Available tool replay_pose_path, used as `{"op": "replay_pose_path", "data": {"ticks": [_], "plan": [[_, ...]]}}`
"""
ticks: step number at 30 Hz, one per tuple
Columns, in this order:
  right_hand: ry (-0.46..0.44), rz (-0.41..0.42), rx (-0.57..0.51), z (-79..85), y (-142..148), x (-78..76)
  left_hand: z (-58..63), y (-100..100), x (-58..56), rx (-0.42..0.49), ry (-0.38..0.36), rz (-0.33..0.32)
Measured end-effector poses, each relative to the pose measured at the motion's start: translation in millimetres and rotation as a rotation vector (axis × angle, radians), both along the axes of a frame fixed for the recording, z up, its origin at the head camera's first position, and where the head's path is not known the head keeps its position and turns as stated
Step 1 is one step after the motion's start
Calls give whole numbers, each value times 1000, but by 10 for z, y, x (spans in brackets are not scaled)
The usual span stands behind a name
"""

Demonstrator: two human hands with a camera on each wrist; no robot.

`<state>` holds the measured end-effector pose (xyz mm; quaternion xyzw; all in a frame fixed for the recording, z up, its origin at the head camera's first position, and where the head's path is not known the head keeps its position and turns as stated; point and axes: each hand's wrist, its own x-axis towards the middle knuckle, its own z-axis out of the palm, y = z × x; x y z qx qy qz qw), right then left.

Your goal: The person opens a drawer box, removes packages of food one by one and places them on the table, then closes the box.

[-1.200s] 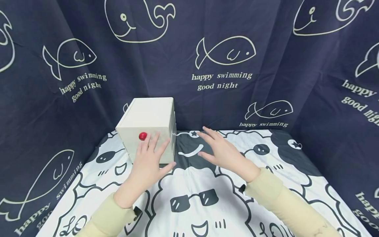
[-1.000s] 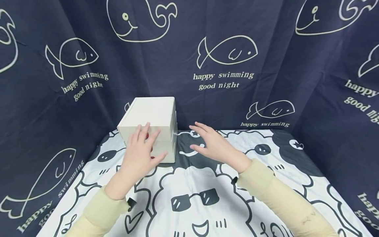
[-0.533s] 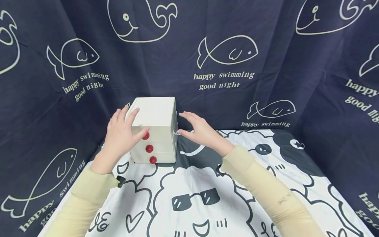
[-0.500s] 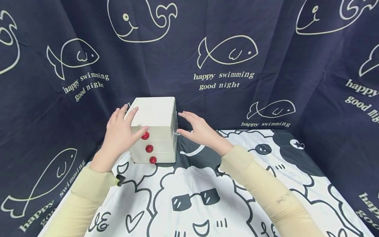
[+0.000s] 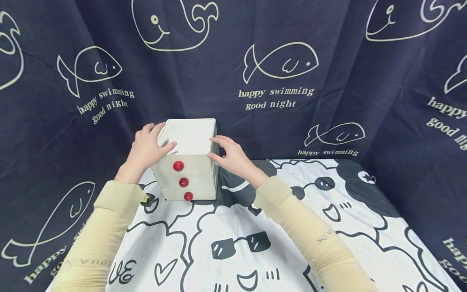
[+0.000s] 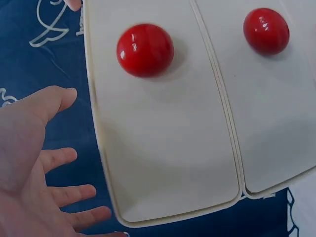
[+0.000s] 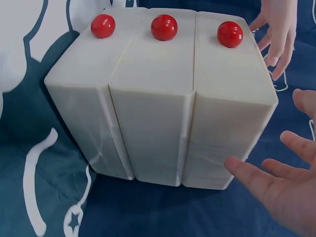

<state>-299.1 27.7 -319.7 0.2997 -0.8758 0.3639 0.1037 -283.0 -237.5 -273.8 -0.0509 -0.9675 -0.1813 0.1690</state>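
A small white three-drawer cabinet (image 5: 191, 136) stands on the cloth at the back, left of centre. Each drawer front has a round red knob; the top knob (image 5: 178, 166) sits below my left thumb in the head view. My left hand (image 5: 146, 146) is spread at the cabinet's upper left edge, thumb over the top. In the left wrist view, its fingers (image 6: 69, 196) are apart beside the top drawer's front. My right hand (image 5: 233, 157) is at the upper right edge, fingers loosely extended. The right wrist view shows one fingertip (image 7: 231, 163) overlapping the cabinet's side. Neither hand grips anything.
A white cloth with black cartoon sheep (image 5: 240, 259) covers the table. Dark blue curtains (image 5: 277, 129) with fish and whale drawings rise behind the cabinet and on both sides.
My left hand has moved from in front of the drawer fronts up to the upper left edge. The right hand has moved left to the upper right edge. The cabinet stays in place.
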Motion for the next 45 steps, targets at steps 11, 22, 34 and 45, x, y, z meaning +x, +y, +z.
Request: {"op": "replay_pose_path", "data": {"ticks": [11,22,34,45], "plan": [[-36,-17,-82,-123,-195,-37,3,-152,-267,138,-172,2],[-5,-41,-123,-170,-247,-77,-38,-372,-439,391,-353,19],[-5,-44,-145,-196,-226,-75,-19,-554,-526,573,-550,-44],[-18,-23,-128,-225,-198,-55,-157,-675,-547,613,-552,-97]]}}
